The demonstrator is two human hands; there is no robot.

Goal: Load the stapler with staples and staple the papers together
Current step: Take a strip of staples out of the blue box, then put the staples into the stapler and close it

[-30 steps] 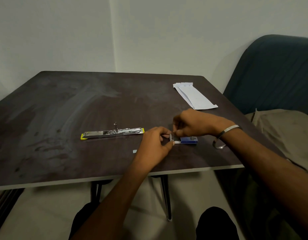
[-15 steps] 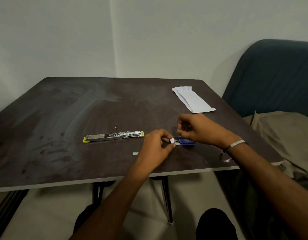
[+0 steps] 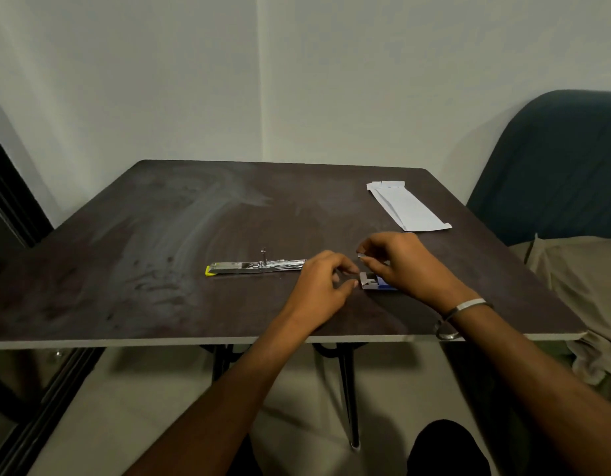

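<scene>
Head view, 1 camera only. Stapler (image 3: 259,266): long chrome body with a yellow tip at its left end, lying opened flat near the middle of the dark bench (image 3: 125,269), a small post standing up from it; its right end passes behind the left hand (image 3: 323,286). Judged rigid and moderately weighty, best held by the sides of the body, clear of the open channel. Staple box (image 3: 378,282): small, blue with a pale open flap, on the bench just beside the left fingertips and partly under the right hand (image 3: 396,261). Judged light card, easily crushed or slid about, so it wants steadying with 1 hand. Staple strip (image 3: 361,255): a small pale-grey piece pinched at the right fingertips, raised above the box; too small to confirm as staples, though the task suggests it. Judged light, brittle along its glued joins and slippery, best pinched by its long sides near the middle. Left hand: fingers curled toward the thumb with tips near the box flap; whether they grip anything cannot be told. Right hand: thumb and forefinger closed on the small piece; a metal bangle (image 3: 469,305) on its wrist. Papers (image 3: 405,207): white folded sheets at the far right of the bench, well apart from the stapler; thin, limp, likely to fan unless squared first.
</scene>
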